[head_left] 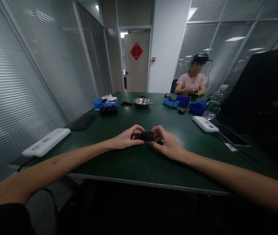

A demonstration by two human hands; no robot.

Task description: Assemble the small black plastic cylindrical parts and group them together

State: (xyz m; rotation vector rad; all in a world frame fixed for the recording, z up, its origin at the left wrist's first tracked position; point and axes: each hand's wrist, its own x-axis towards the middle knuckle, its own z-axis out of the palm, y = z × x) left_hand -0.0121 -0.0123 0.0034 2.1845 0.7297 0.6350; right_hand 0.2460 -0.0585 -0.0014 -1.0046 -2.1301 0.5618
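Both my hands meet over the middle of the dark green table [119,163]. Between them is a small black cylindrical part [146,136]. My left hand [126,138] pinches its left end with curled fingers. My right hand [167,142] grips its right end, fingers closed round it. The hands rest just above the tabletop.
A white power bank [46,142] lies at the left edge, another white power bank [204,124] and a phone [231,135] at the right. Black parts [108,110], blue bins [104,103], a metal bowl [142,101] and a water bottle [215,102] stand farther back. A person in pink [191,83] works at the far end.
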